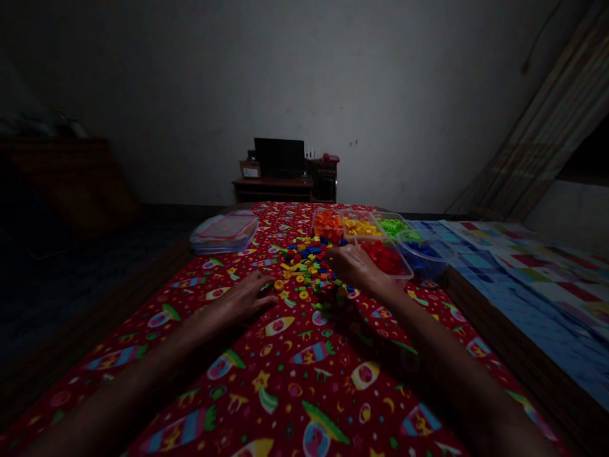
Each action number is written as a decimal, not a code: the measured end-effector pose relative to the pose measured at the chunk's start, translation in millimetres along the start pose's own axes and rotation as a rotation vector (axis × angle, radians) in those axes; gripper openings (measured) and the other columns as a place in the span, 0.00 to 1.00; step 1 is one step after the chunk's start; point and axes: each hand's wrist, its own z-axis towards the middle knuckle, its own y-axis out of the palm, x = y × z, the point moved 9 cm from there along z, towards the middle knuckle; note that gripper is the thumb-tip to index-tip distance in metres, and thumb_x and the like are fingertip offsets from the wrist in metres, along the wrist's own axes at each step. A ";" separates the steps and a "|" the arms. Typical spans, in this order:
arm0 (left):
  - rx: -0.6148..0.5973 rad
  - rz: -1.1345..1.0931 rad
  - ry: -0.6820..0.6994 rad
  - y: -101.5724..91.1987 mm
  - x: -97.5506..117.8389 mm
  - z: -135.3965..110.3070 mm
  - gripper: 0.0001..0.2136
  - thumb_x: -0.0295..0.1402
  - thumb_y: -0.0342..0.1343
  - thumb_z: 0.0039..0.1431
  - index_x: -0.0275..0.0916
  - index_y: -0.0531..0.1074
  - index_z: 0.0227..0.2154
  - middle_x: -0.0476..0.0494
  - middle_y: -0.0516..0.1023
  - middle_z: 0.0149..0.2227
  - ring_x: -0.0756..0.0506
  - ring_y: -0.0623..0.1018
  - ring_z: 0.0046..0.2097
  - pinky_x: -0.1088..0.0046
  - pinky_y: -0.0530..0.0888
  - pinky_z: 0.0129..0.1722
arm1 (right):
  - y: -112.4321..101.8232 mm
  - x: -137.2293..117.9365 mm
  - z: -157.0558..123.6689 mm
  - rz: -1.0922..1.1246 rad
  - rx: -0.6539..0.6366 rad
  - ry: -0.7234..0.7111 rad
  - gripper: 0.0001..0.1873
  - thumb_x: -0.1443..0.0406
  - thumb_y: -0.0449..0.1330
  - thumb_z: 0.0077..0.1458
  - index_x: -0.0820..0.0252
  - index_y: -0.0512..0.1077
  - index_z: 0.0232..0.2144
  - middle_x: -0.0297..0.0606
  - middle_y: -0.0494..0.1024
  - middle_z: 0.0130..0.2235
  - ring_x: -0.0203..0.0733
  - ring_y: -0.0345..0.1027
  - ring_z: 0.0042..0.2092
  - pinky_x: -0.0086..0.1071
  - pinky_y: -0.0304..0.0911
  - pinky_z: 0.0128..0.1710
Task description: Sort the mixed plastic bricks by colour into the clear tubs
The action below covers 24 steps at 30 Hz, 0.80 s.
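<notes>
A pile of small coloured plastic pieces (307, 260), yellow, blue, red and green, lies on a red patterned cloth (295, 374). My left hand (245, 297) rests flat on the cloth just left of the pile, fingers stretched toward it. My right hand (354, 266) reaches over the pile's right side, fingers curled down among the pieces; what they hold, if anything, is hidden. Beside it stand clear tubs of sorted pieces: red (386, 259), orange (328, 224), yellow (361, 226), green (394, 226) and blue (425, 252).
A stack of clear lids (224, 231) lies at the far left of the cloth. A blue patterned mat (523, 279) lies to the right. A low wooden stand with a dark screen (280, 158) is against the far wall. The room is dim.
</notes>
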 end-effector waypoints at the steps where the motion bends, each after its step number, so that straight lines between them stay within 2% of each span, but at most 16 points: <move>1: -0.017 0.020 0.030 5.5 3.4 -1.6 0.19 0.47 0.55 0.52 0.43 0.72 0.43 0.39 0.73 0.45 0.39 0.73 0.45 0.64 0.69 0.47 | 7.4 -10.0 -0.5 0.008 -0.020 -0.036 0.12 0.71 0.50 0.55 0.63 0.73 0.28 0.38 0.70 0.23 0.31 0.50 0.22 0.31 0.40 0.25; 3: 0.006 0.022 0.073 9.3 10.9 0.2 0.21 0.46 0.53 0.55 0.43 0.68 0.49 0.38 0.70 0.50 0.39 0.71 0.49 0.63 0.67 0.50 | 20.3 -24.0 -1.8 0.023 -0.039 -0.100 0.11 0.71 0.50 0.54 0.63 0.73 0.27 0.37 0.69 0.22 0.31 0.49 0.22 0.32 0.39 0.25; 6: 0.037 0.024 0.083 11.2 18.3 11.7 0.25 0.44 0.53 0.55 0.41 0.63 0.54 0.37 0.68 0.51 0.38 0.70 0.51 0.62 0.66 0.51 | 34.0 -29.0 -2.6 0.027 -0.040 -0.140 0.10 0.71 0.50 0.54 0.62 0.72 0.28 0.36 0.68 0.22 0.32 0.49 0.22 0.32 0.39 0.25; 11: 0.018 0.067 0.090 21.9 23.5 36.3 0.15 0.40 0.52 0.55 0.39 0.71 0.43 0.39 0.72 0.40 0.40 0.72 0.42 0.65 0.69 0.44 | 44.4 -13.6 0.5 0.033 -0.050 -0.099 0.10 0.72 0.51 0.54 0.63 0.71 0.27 0.36 0.66 0.22 0.32 0.50 0.22 0.32 0.39 0.25; 16: 0.083 0.021 0.096 27.4 30.0 50.0 0.10 0.36 0.53 0.51 0.40 0.73 0.36 0.41 0.73 0.37 0.42 0.72 0.39 0.68 0.69 0.41 | 57.6 -1.5 4.0 0.084 -0.038 -0.110 0.09 0.73 0.51 0.54 0.63 0.71 0.31 0.36 0.69 0.26 0.33 0.53 0.25 0.30 0.42 0.26; 20: 0.126 -0.058 0.051 20.4 34.0 50.9 0.10 0.34 0.53 0.47 0.39 0.74 0.33 0.41 0.75 0.35 0.41 0.74 0.37 0.67 0.70 0.40 | 63.1 -8.3 6.6 0.127 0.007 -0.172 0.10 0.72 0.50 0.57 0.64 0.71 0.31 0.38 0.71 0.30 0.33 0.54 0.27 0.28 0.45 0.28; 24: 0.112 -0.173 0.000 10.5 31.3 53.1 0.13 0.34 0.57 0.42 0.41 0.76 0.33 0.43 0.78 0.35 0.41 0.76 0.38 0.69 0.71 0.40 | 64.7 -36.3 1.5 0.212 -0.010 -0.249 0.08 0.67 0.52 0.59 0.62 0.71 0.32 0.37 0.71 0.30 0.33 0.57 0.27 0.28 0.47 0.28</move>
